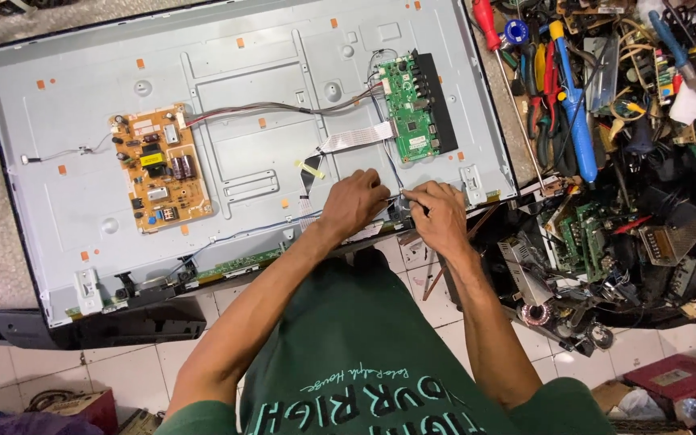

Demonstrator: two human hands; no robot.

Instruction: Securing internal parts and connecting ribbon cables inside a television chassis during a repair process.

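Observation:
An opened flat television (74,80) lies face down, its grey metal back panel exposed. On it sit a tan power board (160,167) at the left and a green main board (411,109) at the right, joined by wires. A white flat ribbon cable (356,137) runs from the green board. My left hand (354,203) and my right hand (437,216) rest close together at the panel's near edge, fingers pinched on a small dark part (400,205) by the lower edge strip. What exactly they grip is hidden by the fingers.
A heap of tools and scrap circuit boards fills the right side, including a red-handled screwdriver (486,24), a blue-handled tool (577,121) and green boards (582,238). White floor tiles (122,370) lie below the panel. A red box (674,377) sits at the bottom right.

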